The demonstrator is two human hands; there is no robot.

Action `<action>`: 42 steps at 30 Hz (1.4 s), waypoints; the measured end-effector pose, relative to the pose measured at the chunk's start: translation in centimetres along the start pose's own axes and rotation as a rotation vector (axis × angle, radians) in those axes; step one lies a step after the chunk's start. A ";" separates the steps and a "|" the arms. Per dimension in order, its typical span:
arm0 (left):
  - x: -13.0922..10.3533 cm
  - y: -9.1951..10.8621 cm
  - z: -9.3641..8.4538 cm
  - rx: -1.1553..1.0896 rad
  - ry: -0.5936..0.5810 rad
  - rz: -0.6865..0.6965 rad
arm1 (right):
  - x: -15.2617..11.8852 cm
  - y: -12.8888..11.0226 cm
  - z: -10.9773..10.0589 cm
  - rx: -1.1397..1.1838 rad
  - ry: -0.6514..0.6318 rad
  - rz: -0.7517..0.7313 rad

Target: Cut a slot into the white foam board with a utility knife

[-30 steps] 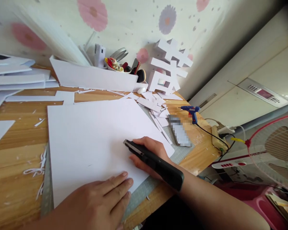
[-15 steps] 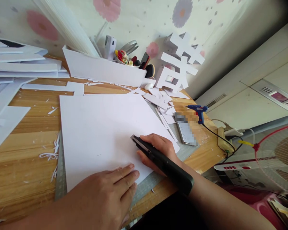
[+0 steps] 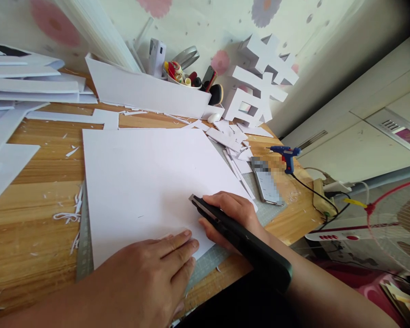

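A large white board (image 3: 136, 173) lies over a grey-green cutting mat (image 3: 205, 264). It has one short dark mark left of its middle. My left hand (image 3: 157, 269) presses flat on the board's near edge, fingers stretched out and thumb mostly hidden. My right hand (image 3: 228, 214) is closed round a black utility knife (image 3: 239, 237), with the thumb on one side and fingers on the other. The knife's silver tip points up and left over the board, just beyond my left fingertips. Whether the tip touches the board I cannot tell.
White offcuts (image 3: 228, 136) and a phone (image 3: 266, 182) lie right of the board. A blue glue gun (image 3: 287, 155) stands near the right edge, its cord running to a power strip (image 3: 323, 198). White cut-out shapes (image 3: 256, 82) lean by the wall. Stacked boards (image 3: 30, 86) fill the left.
The camera view has shifted slightly. The knife's rear end has swung down and right, while its tip stays over nearly the same part of the board. My left hand remains flat in place.
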State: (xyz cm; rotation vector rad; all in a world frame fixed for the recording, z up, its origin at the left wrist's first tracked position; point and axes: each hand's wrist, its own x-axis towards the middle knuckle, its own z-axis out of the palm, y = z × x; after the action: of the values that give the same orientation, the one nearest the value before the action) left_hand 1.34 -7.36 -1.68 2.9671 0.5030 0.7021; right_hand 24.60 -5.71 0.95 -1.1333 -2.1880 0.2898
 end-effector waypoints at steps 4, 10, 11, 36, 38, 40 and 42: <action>0.0 0.0 0.1 -0.007 0.028 -0.035 | -0.2 -0.2 -0.3 -0.015 -0.011 -0.016; -0.2 0.0 0.1 -0.017 -0.005 -0.011 | -0.3 -0.5 -0.6 -0.029 -0.024 -0.039; -0.2 0.1 0.0 -0.021 -0.006 -0.009 | -0.3 -0.5 -0.7 -0.031 -0.027 -0.041; -0.2 0.0 -0.6 -0.111 -0.064 -0.069 | -0.9 -1.5 -2.3 -0.039 -0.140 -0.052; -0.1 0.0 -0.8 -0.127 -0.078 -0.078 | -0.9 -1.7 -2.5 -0.042 -0.163 -0.041; -0.1 0.0 -0.9 -0.127 -0.120 -0.069 | -1.0 -1.8 -2.7 -0.042 -0.169 -0.040; -0.1 0.0 -0.9 -0.116 -0.147 -0.042 | -1.0 -1.9 -2.8 -0.039 -0.170 -0.045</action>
State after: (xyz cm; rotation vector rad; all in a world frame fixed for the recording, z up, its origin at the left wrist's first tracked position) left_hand 0.81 -7.45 -0.89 2.8623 0.4948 0.4865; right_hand 25.61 -7.90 3.53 -1.1143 -2.3739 0.3363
